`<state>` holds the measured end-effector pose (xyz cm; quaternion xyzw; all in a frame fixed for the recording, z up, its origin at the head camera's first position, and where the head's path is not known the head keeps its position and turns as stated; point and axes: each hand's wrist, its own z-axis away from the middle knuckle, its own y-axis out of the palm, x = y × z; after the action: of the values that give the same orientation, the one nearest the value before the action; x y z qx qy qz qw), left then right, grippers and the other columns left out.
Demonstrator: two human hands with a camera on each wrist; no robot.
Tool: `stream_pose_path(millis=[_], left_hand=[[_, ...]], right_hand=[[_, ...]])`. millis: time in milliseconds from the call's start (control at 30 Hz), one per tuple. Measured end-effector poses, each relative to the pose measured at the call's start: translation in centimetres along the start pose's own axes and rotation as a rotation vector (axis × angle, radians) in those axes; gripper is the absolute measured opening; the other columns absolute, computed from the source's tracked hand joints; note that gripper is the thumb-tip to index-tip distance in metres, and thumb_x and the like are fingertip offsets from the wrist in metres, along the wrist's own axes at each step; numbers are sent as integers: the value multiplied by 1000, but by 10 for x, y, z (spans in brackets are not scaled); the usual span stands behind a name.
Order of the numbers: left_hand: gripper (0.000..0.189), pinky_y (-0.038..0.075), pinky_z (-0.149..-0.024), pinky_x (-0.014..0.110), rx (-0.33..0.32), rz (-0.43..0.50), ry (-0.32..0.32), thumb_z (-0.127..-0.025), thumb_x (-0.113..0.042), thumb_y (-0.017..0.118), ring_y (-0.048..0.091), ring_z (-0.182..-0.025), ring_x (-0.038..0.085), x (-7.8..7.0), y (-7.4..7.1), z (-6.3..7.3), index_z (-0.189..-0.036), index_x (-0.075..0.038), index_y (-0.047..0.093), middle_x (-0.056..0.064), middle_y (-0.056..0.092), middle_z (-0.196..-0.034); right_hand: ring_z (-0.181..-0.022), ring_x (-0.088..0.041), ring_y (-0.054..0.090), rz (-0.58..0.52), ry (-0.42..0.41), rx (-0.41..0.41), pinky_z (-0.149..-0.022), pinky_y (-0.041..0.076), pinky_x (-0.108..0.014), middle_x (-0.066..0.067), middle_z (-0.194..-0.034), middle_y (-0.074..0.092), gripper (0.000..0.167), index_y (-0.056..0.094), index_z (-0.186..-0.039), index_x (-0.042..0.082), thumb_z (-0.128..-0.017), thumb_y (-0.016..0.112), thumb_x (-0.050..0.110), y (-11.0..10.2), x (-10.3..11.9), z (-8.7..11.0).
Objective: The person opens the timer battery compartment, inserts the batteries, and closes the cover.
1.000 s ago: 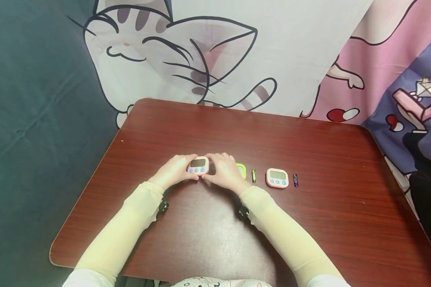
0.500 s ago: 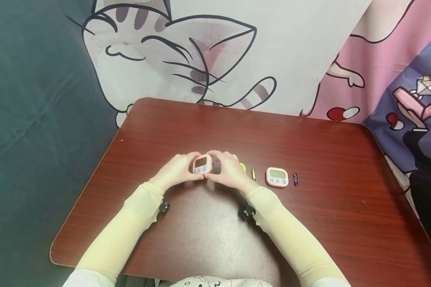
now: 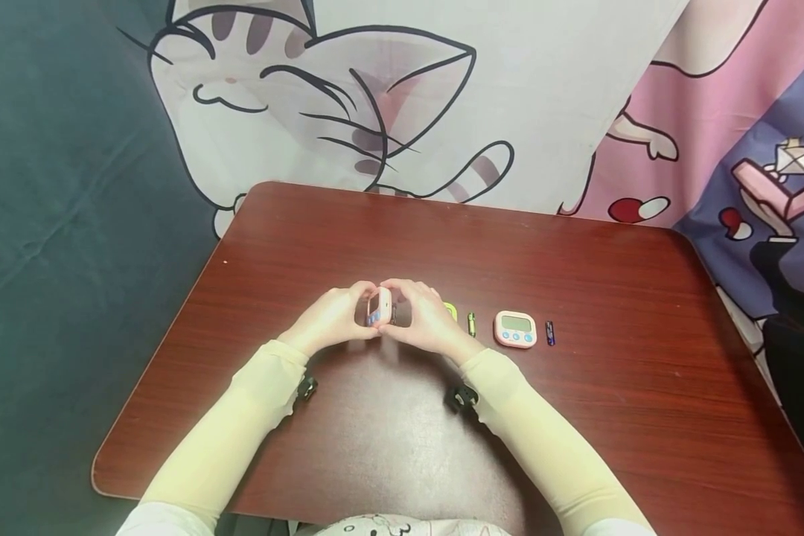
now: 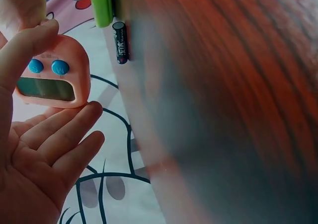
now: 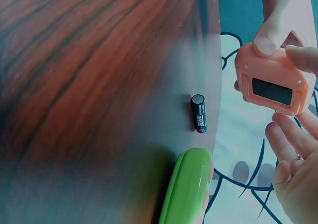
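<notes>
Both hands pinch a pink digital timer (image 3: 381, 307) by its edges, over the table and in front of the body. My left hand (image 3: 335, 316) has its thumb and fingertips at opposite edges; in the left wrist view the timer (image 4: 79, 67) shows its screen and blue buttons. From the other side my right hand (image 3: 423, 316) grips it with thumb and fingertips. Its back, with a dark rectangle, faces the right wrist camera. Below on the table lies a dark battery (image 5: 198, 113). Beside it a green timer (image 5: 191, 184) is partly hidden by the right hand in the head view.
To the right of the hands lie a green battery (image 3: 472, 324), a second pink timer (image 3: 515, 330) and a dark blue battery (image 3: 550, 333), roughly in a row. The brown wooden table (image 3: 616, 417) meets a cat-print curtain (image 3: 549, 89) at the back.
The pink timer has shifted slightly right and turned from facing up to facing left, its edge now showing to the head camera. Both hands have kept hold of it.
</notes>
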<state>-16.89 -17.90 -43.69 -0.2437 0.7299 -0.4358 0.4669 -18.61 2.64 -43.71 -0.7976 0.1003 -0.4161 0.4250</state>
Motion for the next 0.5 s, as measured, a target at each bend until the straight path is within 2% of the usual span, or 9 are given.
stream_pose_path(millis=[267,500], left_hand=[[61,54,-78,36,-30,-7,21,-70,-34,80,68,-88,24,-1,1,0,-118,-4,58,9,70,-103],[63,52,-86,37,4,-8,26,-70,-38,80,66,-96,25,-2,0,-1,-119,-4,58,11,68,-108]], right_hand=[[-104,-25,57,-1,-32,6,-95,38,-45,-1,-115,63,64,51,-131,12,-76,76,34,-2,1,0],[-122,-22,51,-47,-38,36,-105,35,-44,-3,-132,56,66,47,-136,11,-80,75,33,-1,0,2]])
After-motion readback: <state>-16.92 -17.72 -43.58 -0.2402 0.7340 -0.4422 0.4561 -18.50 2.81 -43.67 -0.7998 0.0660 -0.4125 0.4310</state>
